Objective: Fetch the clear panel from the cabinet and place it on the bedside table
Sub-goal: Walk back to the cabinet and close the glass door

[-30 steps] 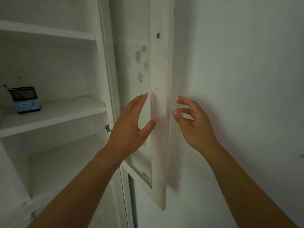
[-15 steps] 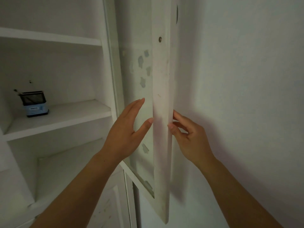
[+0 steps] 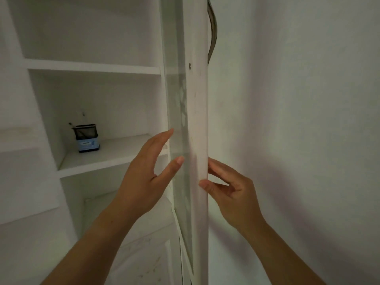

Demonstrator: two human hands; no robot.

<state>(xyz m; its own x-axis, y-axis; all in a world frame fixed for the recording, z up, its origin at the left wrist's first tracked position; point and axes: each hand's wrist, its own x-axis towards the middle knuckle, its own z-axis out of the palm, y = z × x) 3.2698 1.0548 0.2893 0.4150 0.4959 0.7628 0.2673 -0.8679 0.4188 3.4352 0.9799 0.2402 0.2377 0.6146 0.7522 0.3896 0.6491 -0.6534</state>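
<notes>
A white cabinet door [image 3: 198,120] with a clear glass pane [image 3: 178,112] stands open, seen almost edge-on in the middle of the view. My right hand [image 3: 230,192] pinches the door's outer edge, thumb on the near face and fingers behind it. My left hand [image 3: 148,175] is spread flat with fingers apart, its thumb tip touching the glass pane on the inner side. The white cabinet [image 3: 92,67] with open shelves lies to the left. No loose clear panel can be made out on the shelves.
A small black mesh holder with a blue base [image 3: 87,138] stands on the middle shelf. A dark curved handle [image 3: 212,31] sits on the door's far side. A white wall [image 3: 298,120] is close on the right. A lower cabinet door [image 3: 148,254] is below.
My right hand has closed in from open air onto the door's edge. The door has swung to nearly edge-on, and my left hand stays spread by the glass.
</notes>
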